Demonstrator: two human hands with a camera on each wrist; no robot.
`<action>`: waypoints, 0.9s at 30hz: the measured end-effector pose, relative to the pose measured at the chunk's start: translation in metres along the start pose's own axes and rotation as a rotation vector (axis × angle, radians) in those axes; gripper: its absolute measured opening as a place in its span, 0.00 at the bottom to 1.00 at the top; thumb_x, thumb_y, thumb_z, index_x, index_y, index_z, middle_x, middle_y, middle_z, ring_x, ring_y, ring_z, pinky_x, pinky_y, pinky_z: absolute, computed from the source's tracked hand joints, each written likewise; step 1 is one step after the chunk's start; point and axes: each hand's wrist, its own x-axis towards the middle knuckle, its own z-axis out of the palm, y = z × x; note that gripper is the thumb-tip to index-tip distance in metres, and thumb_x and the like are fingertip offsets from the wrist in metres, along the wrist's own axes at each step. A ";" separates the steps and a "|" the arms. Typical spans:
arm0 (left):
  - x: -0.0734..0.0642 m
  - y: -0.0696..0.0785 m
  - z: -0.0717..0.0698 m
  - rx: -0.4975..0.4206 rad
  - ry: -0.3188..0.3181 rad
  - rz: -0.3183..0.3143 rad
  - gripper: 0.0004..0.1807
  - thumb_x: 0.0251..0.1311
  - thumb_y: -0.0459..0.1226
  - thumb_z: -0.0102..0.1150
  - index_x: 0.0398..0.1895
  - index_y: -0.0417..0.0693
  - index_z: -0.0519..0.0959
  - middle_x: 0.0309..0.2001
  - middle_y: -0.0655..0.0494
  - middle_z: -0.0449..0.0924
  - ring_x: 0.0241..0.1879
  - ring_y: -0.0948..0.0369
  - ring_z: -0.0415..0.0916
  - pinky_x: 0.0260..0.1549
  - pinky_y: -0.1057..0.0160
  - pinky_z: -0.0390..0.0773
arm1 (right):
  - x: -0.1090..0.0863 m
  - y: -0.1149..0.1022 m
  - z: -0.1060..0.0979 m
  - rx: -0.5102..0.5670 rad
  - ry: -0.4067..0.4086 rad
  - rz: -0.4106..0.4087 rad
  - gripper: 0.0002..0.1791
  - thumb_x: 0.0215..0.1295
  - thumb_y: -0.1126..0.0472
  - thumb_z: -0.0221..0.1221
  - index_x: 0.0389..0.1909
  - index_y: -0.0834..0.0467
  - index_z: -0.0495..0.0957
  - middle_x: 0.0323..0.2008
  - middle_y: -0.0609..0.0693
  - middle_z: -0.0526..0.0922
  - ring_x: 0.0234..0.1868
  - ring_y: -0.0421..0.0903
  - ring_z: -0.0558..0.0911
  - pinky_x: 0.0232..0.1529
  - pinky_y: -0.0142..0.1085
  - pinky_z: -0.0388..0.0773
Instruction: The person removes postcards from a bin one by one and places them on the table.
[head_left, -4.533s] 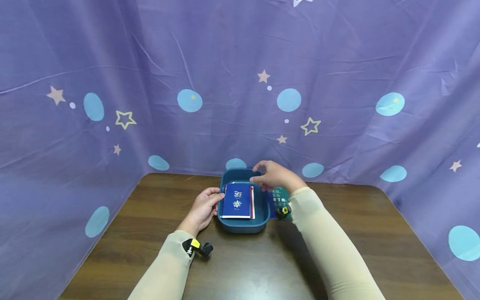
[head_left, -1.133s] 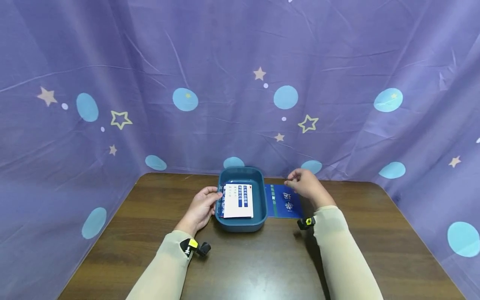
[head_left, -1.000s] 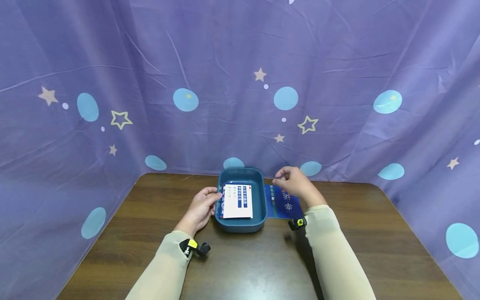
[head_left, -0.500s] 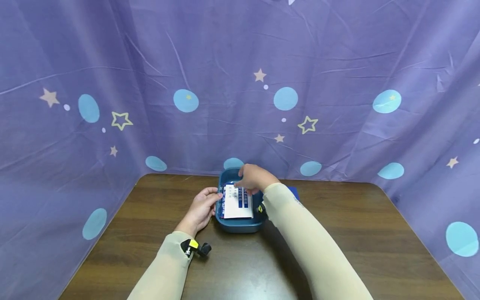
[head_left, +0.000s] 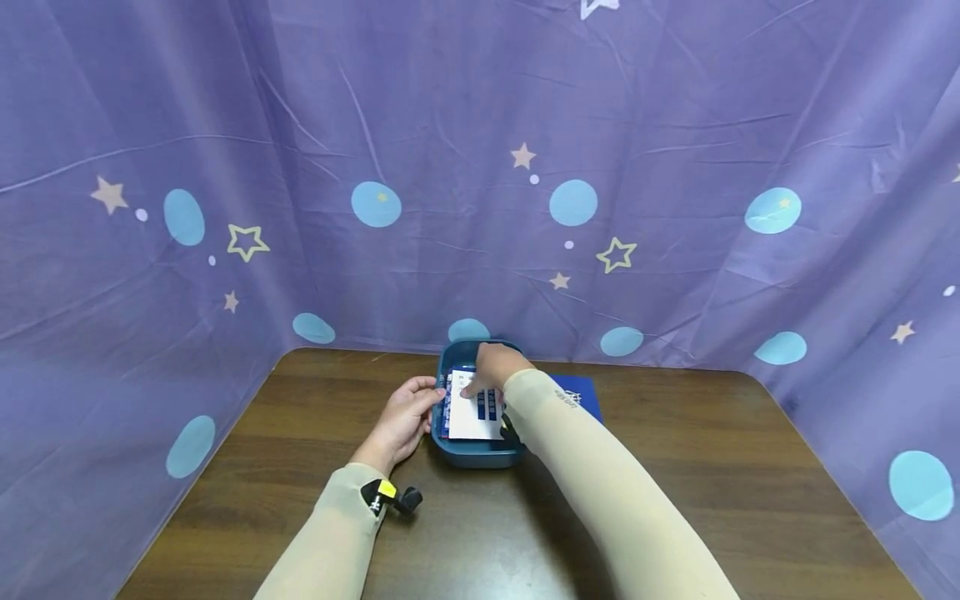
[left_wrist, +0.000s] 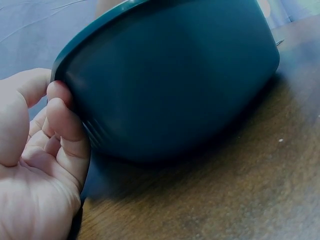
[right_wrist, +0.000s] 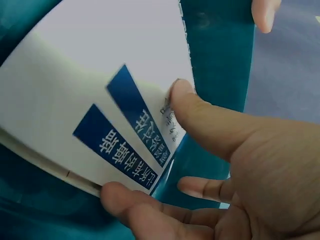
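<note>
A blue-green plastic box (head_left: 476,458) stands on the wooden table. My left hand (head_left: 403,421) grips its left rim, thumb on top and fingers curled against the outer wall, as the left wrist view shows of the box wall (left_wrist: 170,85). Inside the box lies a stack of cards, topped by a white card (head_left: 468,427) with blue printed strips. My right hand (head_left: 497,367) reaches into the box. In the right wrist view its thumb presses the face of the white card (right_wrist: 100,55) near one edge, and its fingers (right_wrist: 117,197) hold another edge.
A blue card (head_left: 585,395) with white lettering lies on the table (head_left: 697,467) right of the box, partly behind the right sleeve. A purple curtain (head_left: 480,108) with stars and dots hangs behind the table. Each wrist carries a small camera.
The blue card that topped the stack is now on the table at the right, let go there. My right hand has moved left into the box, onto the white card. The left hand stays put.
</note>
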 end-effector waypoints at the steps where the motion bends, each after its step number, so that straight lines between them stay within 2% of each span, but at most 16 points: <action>1: 0.000 0.000 0.000 -0.002 0.001 0.000 0.15 0.82 0.29 0.61 0.63 0.39 0.70 0.30 0.63 0.80 0.19 0.68 0.68 0.17 0.74 0.72 | -0.001 0.000 0.001 -0.003 0.000 -0.004 0.41 0.64 0.44 0.84 0.68 0.64 0.81 0.46 0.59 0.91 0.30 0.51 0.93 0.29 0.41 0.93; 5: 0.000 0.000 0.001 -0.009 0.003 0.004 0.15 0.81 0.29 0.61 0.63 0.39 0.70 0.30 0.62 0.81 0.19 0.68 0.68 0.17 0.74 0.72 | -0.003 0.001 0.001 -0.103 0.025 -0.023 0.37 0.63 0.43 0.85 0.64 0.61 0.86 0.46 0.55 0.93 0.36 0.47 0.91 0.45 0.44 0.96; 8: 0.000 0.001 0.002 -0.011 0.002 0.010 0.16 0.80 0.29 0.61 0.64 0.37 0.70 0.31 0.62 0.82 0.19 0.69 0.69 0.16 0.74 0.72 | -0.002 0.002 0.000 -0.177 0.035 -0.015 0.37 0.62 0.41 0.84 0.63 0.59 0.88 0.47 0.52 0.93 0.40 0.46 0.89 0.57 0.47 0.94; 16: 0.000 0.001 0.000 -0.020 0.010 0.010 0.17 0.79 0.28 0.62 0.64 0.38 0.70 0.30 0.62 0.81 0.19 0.68 0.69 0.16 0.73 0.72 | 0.000 0.002 -0.003 -0.190 0.010 0.018 0.39 0.61 0.40 0.85 0.65 0.58 0.86 0.49 0.52 0.93 0.45 0.47 0.90 0.65 0.49 0.91; 19: 0.000 0.001 0.000 -0.021 0.006 0.013 0.17 0.79 0.28 0.62 0.64 0.38 0.70 0.30 0.61 0.81 0.19 0.68 0.69 0.16 0.74 0.72 | -0.001 0.002 -0.004 -0.201 0.011 0.007 0.40 0.61 0.40 0.85 0.66 0.59 0.85 0.50 0.52 0.92 0.45 0.47 0.89 0.62 0.48 0.92; 22: -0.001 0.001 0.001 -0.016 0.000 0.012 0.17 0.79 0.28 0.61 0.64 0.37 0.70 0.31 0.61 0.82 0.19 0.69 0.69 0.16 0.74 0.72 | -0.005 0.004 -0.005 -0.167 0.031 -0.022 0.38 0.62 0.45 0.85 0.65 0.62 0.84 0.49 0.54 0.92 0.41 0.48 0.90 0.51 0.44 0.94; 24: -0.001 0.001 0.002 -0.016 0.001 0.010 0.17 0.79 0.28 0.61 0.64 0.36 0.69 0.31 0.61 0.82 0.19 0.69 0.69 0.16 0.74 0.72 | -0.009 0.005 -0.009 -0.113 0.060 -0.052 0.35 0.63 0.51 0.85 0.64 0.64 0.84 0.49 0.56 0.93 0.40 0.49 0.92 0.42 0.41 0.94; 27: -0.001 0.001 0.002 -0.014 0.001 0.009 0.18 0.79 0.28 0.61 0.65 0.36 0.69 0.31 0.61 0.82 0.19 0.69 0.68 0.16 0.74 0.72 | -0.015 0.010 -0.017 -0.016 0.099 -0.111 0.35 0.64 0.60 0.84 0.67 0.66 0.81 0.55 0.60 0.91 0.40 0.50 0.93 0.36 0.38 0.93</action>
